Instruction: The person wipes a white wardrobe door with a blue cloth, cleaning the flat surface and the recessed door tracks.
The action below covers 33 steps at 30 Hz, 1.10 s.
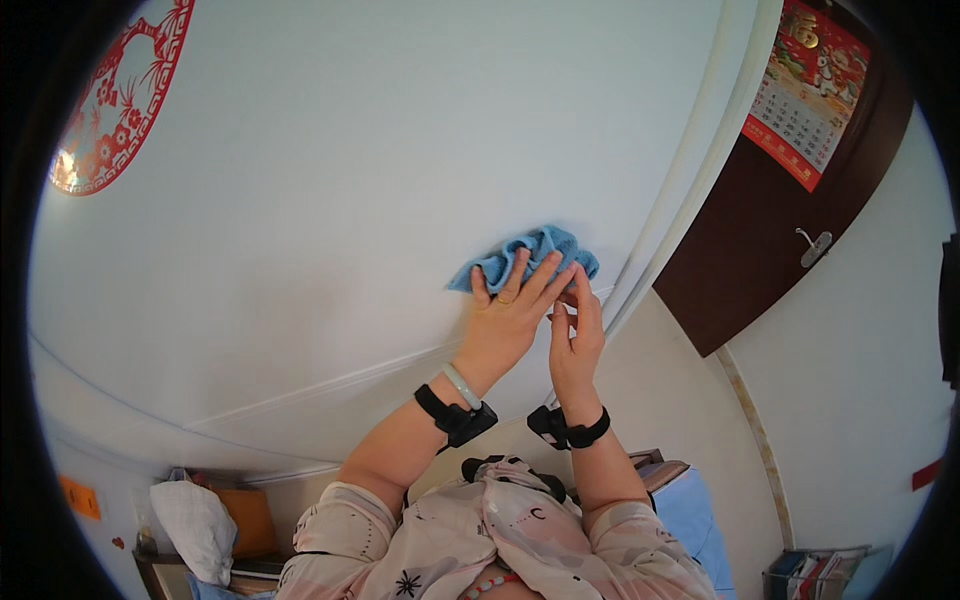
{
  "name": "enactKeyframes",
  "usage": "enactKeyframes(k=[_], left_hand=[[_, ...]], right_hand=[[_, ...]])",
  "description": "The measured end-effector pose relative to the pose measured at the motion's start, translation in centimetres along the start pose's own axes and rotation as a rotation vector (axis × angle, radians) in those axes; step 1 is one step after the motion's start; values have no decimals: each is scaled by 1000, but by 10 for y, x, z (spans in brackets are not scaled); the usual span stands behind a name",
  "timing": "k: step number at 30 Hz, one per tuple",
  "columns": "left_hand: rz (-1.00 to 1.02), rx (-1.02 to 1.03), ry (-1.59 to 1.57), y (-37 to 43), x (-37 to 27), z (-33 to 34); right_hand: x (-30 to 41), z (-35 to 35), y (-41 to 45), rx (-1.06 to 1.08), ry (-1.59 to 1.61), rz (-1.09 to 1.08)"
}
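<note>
A crumpled blue cloth [559, 244] lies against the smooth white panel [390, 150] in front of me. My left hand [506, 322], with a ring on one finger, is spread over the cloth and presses it to the panel. Close beside it on the right is my right hand [579, 341]. Its fingertips reach the cloth's lower right edge by the left little finger, and its thumb stands apart from the index finger. I see nothing clearly held in the right hand. Both wrists wear black straps with small devices; a pale bangle circles the left one.
A red paper-cut decoration [120, 105] is on the panel's upper left. Beyond the panel's right edge is a dark brown door [757, 247] with a calendar [806, 97] and metal handle [814, 244]. A white bag [195, 525] sits lower left, a wire rack [817, 574] lower right.
</note>
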<state>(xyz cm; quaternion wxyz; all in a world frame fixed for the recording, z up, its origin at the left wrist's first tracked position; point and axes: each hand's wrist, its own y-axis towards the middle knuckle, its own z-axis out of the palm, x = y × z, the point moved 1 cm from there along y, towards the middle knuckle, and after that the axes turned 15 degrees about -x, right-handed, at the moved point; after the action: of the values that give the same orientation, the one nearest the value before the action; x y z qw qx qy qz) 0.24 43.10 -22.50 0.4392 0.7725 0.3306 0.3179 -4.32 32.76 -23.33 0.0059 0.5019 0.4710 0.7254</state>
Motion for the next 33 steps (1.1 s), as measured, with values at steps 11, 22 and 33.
enactKeyframes(k=[11,22,33], left_hand=[[108,241,-26,-63,-25,34],[4,-29,-122,7,-30,28],[150,21,41,17,-62,62]], right_hand=[[-60,-19,-38,40,-128,235],[-24,-24,20,-29,-58,-3],[-67,-37,29,-83,-204,-19]])
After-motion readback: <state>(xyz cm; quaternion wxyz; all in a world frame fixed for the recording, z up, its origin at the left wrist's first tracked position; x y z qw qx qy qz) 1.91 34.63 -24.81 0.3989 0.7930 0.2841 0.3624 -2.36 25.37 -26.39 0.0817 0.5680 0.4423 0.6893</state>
